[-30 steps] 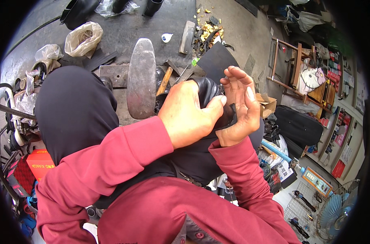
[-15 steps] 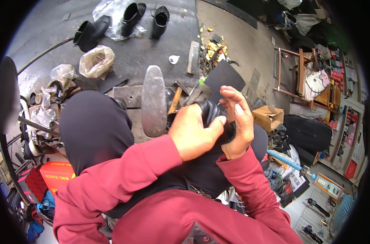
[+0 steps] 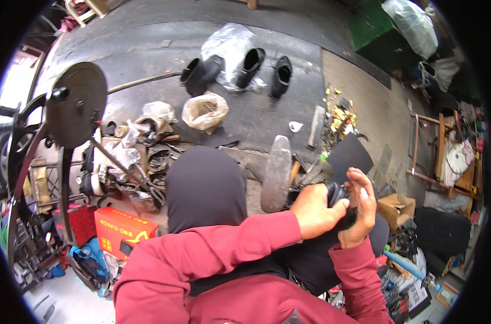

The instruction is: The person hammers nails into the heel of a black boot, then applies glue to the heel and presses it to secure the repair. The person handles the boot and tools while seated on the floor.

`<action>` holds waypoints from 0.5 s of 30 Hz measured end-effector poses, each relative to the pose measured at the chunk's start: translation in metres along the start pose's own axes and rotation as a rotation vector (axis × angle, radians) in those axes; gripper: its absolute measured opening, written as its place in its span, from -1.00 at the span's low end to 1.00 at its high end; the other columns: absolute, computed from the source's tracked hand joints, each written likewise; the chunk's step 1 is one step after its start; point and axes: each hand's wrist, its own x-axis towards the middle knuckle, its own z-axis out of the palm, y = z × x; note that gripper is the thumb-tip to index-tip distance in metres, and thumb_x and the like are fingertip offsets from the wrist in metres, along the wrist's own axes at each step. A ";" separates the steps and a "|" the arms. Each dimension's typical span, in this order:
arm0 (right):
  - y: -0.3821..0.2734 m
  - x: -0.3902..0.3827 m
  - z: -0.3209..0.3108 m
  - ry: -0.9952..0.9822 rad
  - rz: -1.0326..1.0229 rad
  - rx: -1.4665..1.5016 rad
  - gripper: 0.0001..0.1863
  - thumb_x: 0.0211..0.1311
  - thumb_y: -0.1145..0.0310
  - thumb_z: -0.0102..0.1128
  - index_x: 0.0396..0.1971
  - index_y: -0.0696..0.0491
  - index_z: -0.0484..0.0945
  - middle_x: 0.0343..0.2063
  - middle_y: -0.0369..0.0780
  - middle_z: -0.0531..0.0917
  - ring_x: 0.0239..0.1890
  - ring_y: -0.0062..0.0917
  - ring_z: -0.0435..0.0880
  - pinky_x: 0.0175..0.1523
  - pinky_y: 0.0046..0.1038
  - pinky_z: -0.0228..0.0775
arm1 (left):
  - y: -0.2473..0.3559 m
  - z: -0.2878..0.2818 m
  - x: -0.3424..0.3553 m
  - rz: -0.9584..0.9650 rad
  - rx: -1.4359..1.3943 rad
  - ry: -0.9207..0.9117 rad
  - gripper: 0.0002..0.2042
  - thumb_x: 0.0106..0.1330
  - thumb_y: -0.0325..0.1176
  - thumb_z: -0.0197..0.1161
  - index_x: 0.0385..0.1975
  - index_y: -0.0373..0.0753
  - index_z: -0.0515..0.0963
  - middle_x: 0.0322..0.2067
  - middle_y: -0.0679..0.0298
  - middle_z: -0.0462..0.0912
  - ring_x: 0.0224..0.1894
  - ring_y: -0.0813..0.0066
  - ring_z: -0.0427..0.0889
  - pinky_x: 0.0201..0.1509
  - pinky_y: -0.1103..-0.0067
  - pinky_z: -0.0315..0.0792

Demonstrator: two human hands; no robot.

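My left hand [image 3: 317, 212] is closed around a black leather shoe [image 3: 336, 193], its thumb pressed along the near side. Much of the shoe is hidden by my hands and its lower part lies over my dark-trousered lap. My right hand [image 3: 360, 209] stands upright against the shoe's right side, palm toward it and fingers stretched out. Just left of my left hand rises a grey sole-shaped metal shoe anvil [image 3: 276, 174]. Beyond the hands lies a flat black sheet [image 3: 351, 156]. The wooden handle of a tool [image 3: 294, 171] shows beside the anvil.
Several black boots [image 3: 281, 77] stand on the floor ahead, some on clear plastic. An open bag [image 3: 205, 112] sits nearer. At the left is a machine with a round dark wheel [image 3: 77, 105]; below it lies a red box [image 3: 124, 233]. A cardboard box [image 3: 395, 209] stands at the right.
My view has swung to the left, so the scene sits farther right and more of the wheeled machine shows. Both hands keep nearly the same pose at the shoe.
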 end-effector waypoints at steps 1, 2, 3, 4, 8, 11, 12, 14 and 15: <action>0.001 0.000 -0.001 0.000 0.011 0.004 -0.48 0.40 0.15 0.01 0.10 0.25 0.62 0.24 -0.12 0.59 0.24 -0.45 0.51 0.34 -0.41 0.25 | 0.000 0.000 0.000 0.032 -0.003 0.011 -0.73 0.32 -0.25 0.37 -0.41 -0.38 0.61 -0.55 0.06 0.64 -0.46 0.28 0.66 -0.38 0.30 0.49; 0.002 0.000 -0.002 0.012 0.010 0.006 -0.48 0.40 0.14 0.01 0.12 0.25 0.61 0.24 -0.12 0.59 0.25 -0.45 0.51 0.34 -0.41 0.25 | 0.000 0.001 0.000 0.063 -0.007 0.023 -0.74 0.35 -0.25 0.37 -0.45 -0.35 0.60 -0.63 0.24 0.60 -0.56 0.57 0.54 -0.47 0.40 0.42; 0.004 0.000 -0.003 0.002 -0.002 0.024 -0.47 0.41 0.12 0.00 0.13 0.24 0.60 0.24 -0.12 0.59 0.26 -0.44 0.51 0.34 -0.40 0.25 | 0.001 0.002 0.000 0.103 -0.017 0.055 -0.73 0.34 -0.26 0.36 -0.45 -0.36 0.59 -0.63 0.19 0.58 -0.54 0.54 0.55 -0.43 0.36 0.44; 0.005 0.000 -0.004 0.001 -0.008 0.030 -0.46 0.41 0.11 0.00 0.13 0.24 0.59 0.25 -0.10 0.59 0.29 -0.42 0.51 0.35 -0.39 0.25 | 0.001 0.003 0.000 0.086 -0.027 0.051 -0.73 0.34 -0.26 0.36 -0.45 -0.37 0.59 -0.60 0.17 0.60 -0.51 0.51 0.56 -0.40 0.35 0.45; 0.008 0.001 -0.006 0.010 0.004 0.054 -0.46 0.41 0.12 -0.04 0.15 0.23 0.58 0.26 -0.11 0.58 0.33 -0.41 0.51 0.39 -0.36 0.22 | -0.002 0.003 0.003 0.054 0.020 0.021 -0.72 0.33 -0.27 0.35 -0.45 -0.39 0.57 -0.59 0.12 0.58 -0.50 0.51 0.52 -0.39 0.34 0.44; 0.009 0.001 -0.008 0.011 0.021 0.063 -0.45 0.41 0.12 -0.04 0.17 0.22 0.57 0.25 -0.12 0.59 0.32 -0.41 0.51 0.39 -0.35 0.22 | -0.005 0.005 0.003 0.118 -0.005 0.075 -0.72 0.30 -0.27 0.35 -0.46 -0.41 0.56 -0.59 0.05 0.58 -0.51 0.45 0.54 -0.39 0.32 0.44; 0.010 0.001 -0.007 0.010 0.016 0.072 -0.45 0.41 0.12 -0.04 0.17 0.22 0.56 0.25 -0.12 0.59 0.32 -0.41 0.51 0.39 -0.35 0.22 | -0.006 0.004 0.004 0.123 0.013 0.058 -0.71 0.29 -0.26 0.34 -0.45 -0.42 0.57 -0.55 -0.04 0.62 -0.49 0.29 0.64 -0.36 0.27 0.47; 0.009 0.001 -0.008 0.008 0.017 0.047 -0.46 0.44 0.11 -0.05 0.19 0.20 0.54 0.27 -0.14 0.56 0.33 -0.43 0.48 0.39 -0.35 0.21 | -0.006 0.007 0.005 0.165 0.084 0.112 -0.70 0.29 -0.24 0.34 -0.42 -0.44 0.59 -0.49 -0.13 0.66 -0.41 0.07 0.73 -0.30 0.21 0.51; 0.008 0.001 -0.008 0.003 0.036 0.065 -0.46 0.45 0.10 -0.05 0.21 0.19 0.54 0.27 -0.14 0.56 0.34 -0.43 0.48 0.39 -0.36 0.21 | -0.007 0.007 0.006 0.120 0.044 0.061 -0.69 0.30 -0.22 0.33 -0.38 -0.44 0.61 -0.43 -0.20 0.68 -0.31 -0.09 0.75 -0.23 0.17 0.53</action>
